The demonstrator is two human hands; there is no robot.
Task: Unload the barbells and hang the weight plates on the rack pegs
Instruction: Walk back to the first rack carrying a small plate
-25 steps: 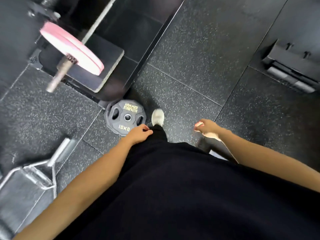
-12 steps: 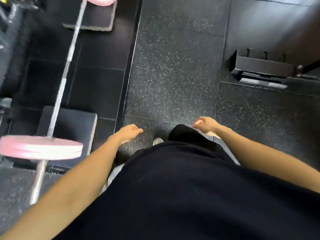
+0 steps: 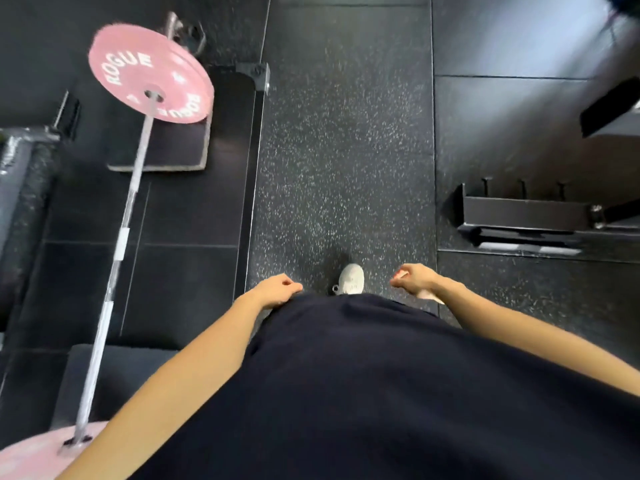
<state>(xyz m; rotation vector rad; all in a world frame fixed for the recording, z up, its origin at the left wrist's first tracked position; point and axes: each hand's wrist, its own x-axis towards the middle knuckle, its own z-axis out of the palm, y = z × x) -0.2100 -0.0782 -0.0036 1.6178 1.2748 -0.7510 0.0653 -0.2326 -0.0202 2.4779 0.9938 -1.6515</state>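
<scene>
1. A steel barbell (image 3: 117, 244) lay on the floor to the person's left, with a round pink bumper plate (image 3: 150, 73) on its far end and a second pink plate (image 3: 31, 455) at its near end.
2. The left hand (image 3: 277, 289) and right hand (image 3: 414, 277) hung loosely curled, holding nothing.
3. The plates likely handle heavy and stiff; grip by the rim, both hands.

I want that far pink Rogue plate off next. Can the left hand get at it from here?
Probably not yet. The left hand hangs empty by the hip, the far pink plate lies a bar's length ahead; nothing blocks the way.
</scene>
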